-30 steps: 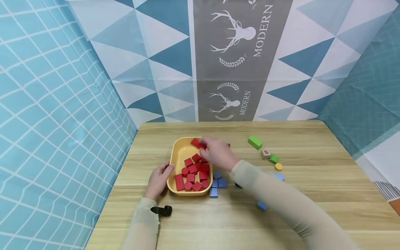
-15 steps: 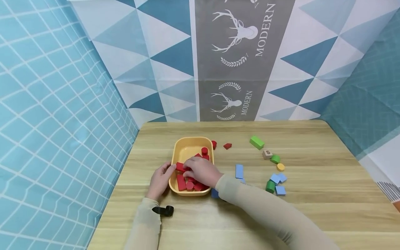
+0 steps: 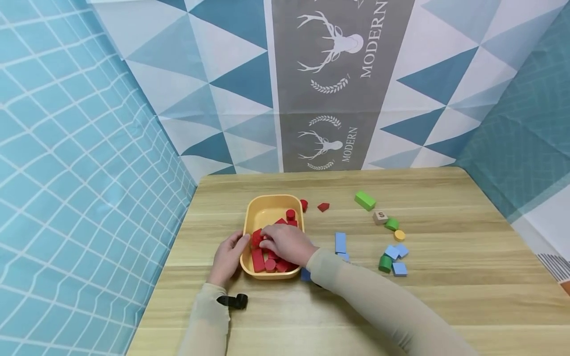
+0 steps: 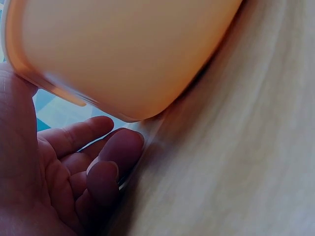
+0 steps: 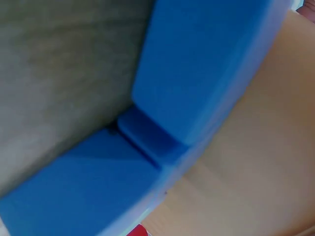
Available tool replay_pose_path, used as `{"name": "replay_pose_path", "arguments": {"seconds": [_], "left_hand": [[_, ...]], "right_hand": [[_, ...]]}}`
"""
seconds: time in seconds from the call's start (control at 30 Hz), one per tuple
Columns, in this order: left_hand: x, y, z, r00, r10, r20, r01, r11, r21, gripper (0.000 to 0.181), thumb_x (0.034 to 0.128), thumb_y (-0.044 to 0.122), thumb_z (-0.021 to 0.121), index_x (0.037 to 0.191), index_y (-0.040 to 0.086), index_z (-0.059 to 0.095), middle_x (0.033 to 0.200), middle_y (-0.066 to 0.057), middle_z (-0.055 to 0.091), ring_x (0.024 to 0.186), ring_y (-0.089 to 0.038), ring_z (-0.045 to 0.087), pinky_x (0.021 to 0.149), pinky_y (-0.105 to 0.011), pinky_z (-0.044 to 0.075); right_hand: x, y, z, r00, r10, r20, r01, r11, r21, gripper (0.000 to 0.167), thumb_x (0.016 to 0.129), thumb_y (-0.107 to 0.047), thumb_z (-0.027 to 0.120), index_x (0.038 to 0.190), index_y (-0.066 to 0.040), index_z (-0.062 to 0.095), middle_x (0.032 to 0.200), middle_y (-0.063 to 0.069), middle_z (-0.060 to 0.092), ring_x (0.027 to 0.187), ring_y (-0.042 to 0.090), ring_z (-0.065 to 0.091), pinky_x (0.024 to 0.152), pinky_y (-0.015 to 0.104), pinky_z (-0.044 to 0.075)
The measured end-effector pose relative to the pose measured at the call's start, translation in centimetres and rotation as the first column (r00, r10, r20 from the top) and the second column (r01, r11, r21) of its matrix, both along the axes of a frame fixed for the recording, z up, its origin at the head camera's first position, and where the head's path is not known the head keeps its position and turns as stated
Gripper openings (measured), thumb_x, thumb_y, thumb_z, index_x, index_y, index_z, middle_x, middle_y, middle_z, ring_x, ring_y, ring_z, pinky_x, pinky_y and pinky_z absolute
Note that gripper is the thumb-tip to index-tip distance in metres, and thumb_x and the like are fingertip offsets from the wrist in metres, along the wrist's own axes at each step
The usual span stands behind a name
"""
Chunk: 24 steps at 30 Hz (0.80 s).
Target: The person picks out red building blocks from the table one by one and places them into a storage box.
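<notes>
A yellow plastic tray on the wooden table holds several red blocks, among them a cylinder and a long rectangular block. My right hand reaches into it and pinches a red block near the left wall; that block's full shape is hidden by my fingers. At the tray's left side is my left hand, thumb touching the rim. In the left wrist view its fingers hang loosely curled below the tray's rim, beside the outer wall.
Two red pieces lie behind the tray, one a pointed block. To the right are a light green block, a letter cube, a yellow disc, a dark green cylinder and several blue blocks, some close against the tray.
My right hand has brought a red block from the tray's far right corner to its left side; over the last half second that block has turned. My left hand stays at the rim.
</notes>
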State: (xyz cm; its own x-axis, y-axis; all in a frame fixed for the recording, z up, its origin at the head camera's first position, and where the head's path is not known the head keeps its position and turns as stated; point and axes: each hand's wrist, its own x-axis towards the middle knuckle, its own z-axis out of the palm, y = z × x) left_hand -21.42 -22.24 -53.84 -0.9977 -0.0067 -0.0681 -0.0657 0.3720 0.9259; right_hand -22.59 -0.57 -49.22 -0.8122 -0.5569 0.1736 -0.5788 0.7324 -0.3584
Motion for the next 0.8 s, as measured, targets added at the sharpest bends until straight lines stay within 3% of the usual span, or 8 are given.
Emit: {"name": "replay_pose_path", "arguments": {"seconds": [0.23, 0.53, 0.6, 0.7, 0.8], "left_hand": [[0.0, 0.0, 0.1, 1.000, -0.005, 0.006, 0.005, 1.000, -0.005, 0.059, 0.1081, 0.048, 0.060, 0.151, 0.008, 0.060, 0.151, -0.017, 0.064, 0.140, -0.030, 0.059, 0.116, -0.046, 0.049], [0.2, 0.2, 0.5, 1.000, -0.006, 0.012, 0.006, 1.000, 0.013, 0.059, 0.1085, 0.048, 0.060, 0.151, 0.008, 0.060, 0.151, -0.018, 0.064, 0.138, -0.029, 0.061, 0.114, -0.044, 0.052], [0.2, 0.2, 0.5, 1.000, -0.007, 0.012, 0.007, 1.000, 0.014, 0.059, 0.1082, 0.049, 0.060, 0.151, 0.008, 0.060, 0.150, -0.017, 0.065, 0.137, -0.029, 0.062, 0.113, -0.044, 0.053], [0.2, 0.1, 0.5, 1.000, -0.002, 0.014, 0.002, 1.000, 0.006, 0.057, 0.1082, 0.047, 0.060, 0.151, 0.008, 0.061, 0.149, -0.017, 0.066, 0.136, -0.030, 0.062, 0.114, -0.045, 0.052], [0.1, 0.2, 0.4, 1.000, 0.002, 0.019, -0.002, 1.000, -0.009, 0.058, 0.1085, 0.045, 0.060, 0.152, 0.007, 0.059, 0.151, -0.018, 0.064, 0.140, -0.032, 0.060, 0.118, -0.049, 0.049]], "right_hand": [[-0.1, 0.2, -0.2, 0.994, 0.086, -0.071, -0.083, 0.996, 0.038, 0.019, 0.105, -0.029, 0.070, 0.121, -0.022, 0.077, 0.114, -0.008, 0.079, 0.105, 0.011, 0.073, 0.101, 0.030, 0.059], [0.0, 0.1, -0.2, 0.994, 0.076, -0.084, -0.068, 0.994, 0.089, 0.021, 0.106, -0.032, 0.070, 0.123, -0.023, 0.077, 0.118, -0.007, 0.078, 0.110, 0.013, 0.071, 0.105, 0.030, 0.058], [0.0, 0.2, -0.2, 0.995, 0.072, -0.075, -0.069, 0.997, 0.040, 0.020, 0.106, -0.031, 0.069, 0.121, -0.023, 0.077, 0.117, -0.007, 0.078, 0.109, 0.013, 0.071, 0.104, 0.030, 0.058], [-0.1, 0.6, 0.1, 0.999, 0.051, -0.015, -0.053, 0.989, -0.139, 0.017, 0.106, -0.027, 0.070, 0.118, -0.018, 0.077, 0.113, -0.004, 0.077, 0.103, 0.012, 0.070, 0.098, 0.030, 0.059], [-0.6, 1.6, 0.7, 0.999, 0.011, 0.046, 0.005, 0.940, -0.340, 0.017, 0.106, -0.023, 0.069, 0.117, -0.012, 0.077, 0.111, -0.001, 0.077, 0.097, 0.013, 0.067, 0.093, 0.031, 0.059]]}}
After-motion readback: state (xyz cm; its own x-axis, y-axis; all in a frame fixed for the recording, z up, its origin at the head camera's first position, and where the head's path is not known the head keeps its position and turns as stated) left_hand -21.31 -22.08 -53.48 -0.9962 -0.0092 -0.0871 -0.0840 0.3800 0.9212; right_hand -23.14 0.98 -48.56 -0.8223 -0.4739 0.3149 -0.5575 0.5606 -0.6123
